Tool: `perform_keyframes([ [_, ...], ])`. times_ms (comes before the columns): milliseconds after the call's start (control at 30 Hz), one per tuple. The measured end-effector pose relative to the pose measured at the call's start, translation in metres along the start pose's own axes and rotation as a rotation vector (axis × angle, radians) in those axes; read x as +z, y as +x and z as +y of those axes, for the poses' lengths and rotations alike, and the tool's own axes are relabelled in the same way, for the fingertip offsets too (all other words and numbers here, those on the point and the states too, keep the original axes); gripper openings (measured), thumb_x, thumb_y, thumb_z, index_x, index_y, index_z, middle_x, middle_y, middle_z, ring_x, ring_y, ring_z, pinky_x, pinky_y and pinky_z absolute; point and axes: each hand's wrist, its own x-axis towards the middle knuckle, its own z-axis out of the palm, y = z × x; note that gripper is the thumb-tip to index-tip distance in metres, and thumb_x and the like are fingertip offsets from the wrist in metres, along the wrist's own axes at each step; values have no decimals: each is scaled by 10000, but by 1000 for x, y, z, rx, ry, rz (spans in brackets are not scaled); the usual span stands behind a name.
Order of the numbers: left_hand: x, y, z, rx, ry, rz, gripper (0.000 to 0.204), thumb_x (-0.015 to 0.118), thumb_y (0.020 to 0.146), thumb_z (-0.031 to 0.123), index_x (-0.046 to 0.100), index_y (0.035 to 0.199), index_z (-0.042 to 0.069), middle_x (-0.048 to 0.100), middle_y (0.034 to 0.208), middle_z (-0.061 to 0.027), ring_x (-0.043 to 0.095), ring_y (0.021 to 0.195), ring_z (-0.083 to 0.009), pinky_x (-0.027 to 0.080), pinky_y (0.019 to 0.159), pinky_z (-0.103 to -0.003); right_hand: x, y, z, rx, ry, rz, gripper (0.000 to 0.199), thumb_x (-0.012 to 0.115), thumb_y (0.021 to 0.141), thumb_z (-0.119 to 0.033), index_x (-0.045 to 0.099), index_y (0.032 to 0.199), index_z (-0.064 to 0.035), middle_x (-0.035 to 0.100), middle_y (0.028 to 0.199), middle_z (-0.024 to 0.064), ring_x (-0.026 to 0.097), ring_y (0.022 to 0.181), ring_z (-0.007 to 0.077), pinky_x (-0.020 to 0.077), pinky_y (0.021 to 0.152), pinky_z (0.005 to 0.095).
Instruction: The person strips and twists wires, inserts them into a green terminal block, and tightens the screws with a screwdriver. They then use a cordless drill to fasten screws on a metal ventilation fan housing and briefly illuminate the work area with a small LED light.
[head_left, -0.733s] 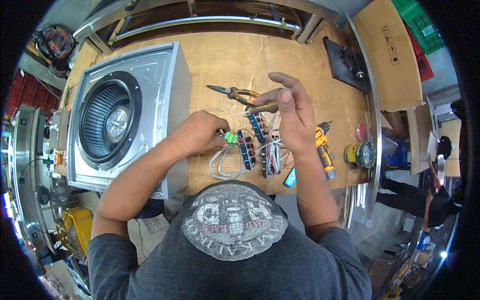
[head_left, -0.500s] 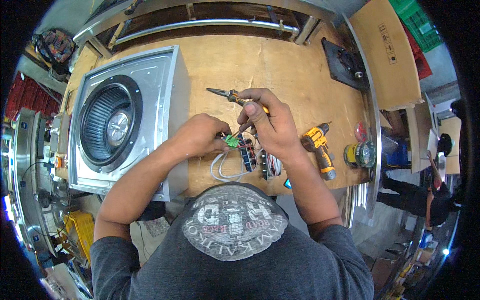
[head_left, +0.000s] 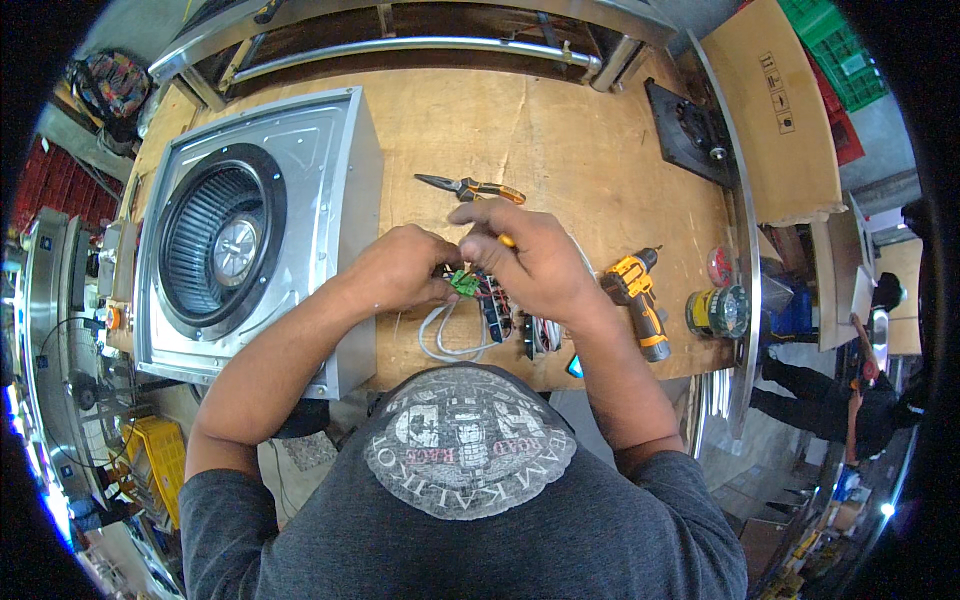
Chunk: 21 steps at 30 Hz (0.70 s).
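Observation:
My left hand is closed in a pinch around a green terminal connector with wires at it. Close beside it, my right hand bends over the same connector with its fingers curled. A small orange-yellow piece shows between those fingers; what it belongs to is hidden. Long-nose pliers with orange and black handles lie on the table just beyond my right hand. Below the hands are a dark block with wires, a loop of grey cable and a second wired part.
A metal housing with a round blower fan fills the table's left side. On the right are a yellow and black cordless drill, a jar and a black plate. A cardboard box stands beyond the right edge.
My right hand has let go of the pliers, which now lie on the table. It has moved slightly left, with its fingers closer to the green connector. My left hand stays in place.

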Motion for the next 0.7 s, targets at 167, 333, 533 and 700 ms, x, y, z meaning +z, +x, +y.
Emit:
perform_keyframes([
  [167, 0, -2, -2, -41, -42, -37, 462, 850, 722, 289, 677, 1081, 56, 697, 968, -177, 672, 936, -380, 533, 807, -454, -17, 10, -13, -67, -46, -315, 329, 670, 887, -139, 621, 1194, -31, 678, 906, 129, 686, 883, 296, 529, 807, 389],
  [333, -4, 0, 4, -39, 14, -30, 376, 841, 728, 285, 704, 985, 47, 706, 911, -185, 671, 861, -397, 530, 779, -464, -12, 11, -12, 35, -147, -189, 383, 650, 865, -136, 586, 1236, -63, 689, 946, 144, 684, 911, 345, 533, 814, 430],
  [533, -1, 4, -3, -45, -14, 16, 369, 830, 725, 286, 719, 967, 30, 703, 863, -213, 674, 840, -409, 531, 771, -477, 11, 4, -6, -27, -266, 110, 484, 703, 852, -169, 559, 1307, -83, 702, 1032, 168, 692, 930, 351, 542, 816, 427],
  [700, -6, 2, 3, -145, -5, 4, 372, 823, 729, 284, 723, 987, 36, 702, 854, -209, 677, 839, -404, 534, 766, -477, 2, 6, -1, 25, -185, -43, 585, 710, 862, -158, 482, 1397, -94, 700, 1098, 167, 695, 977, 344, 540, 844, 418],
])
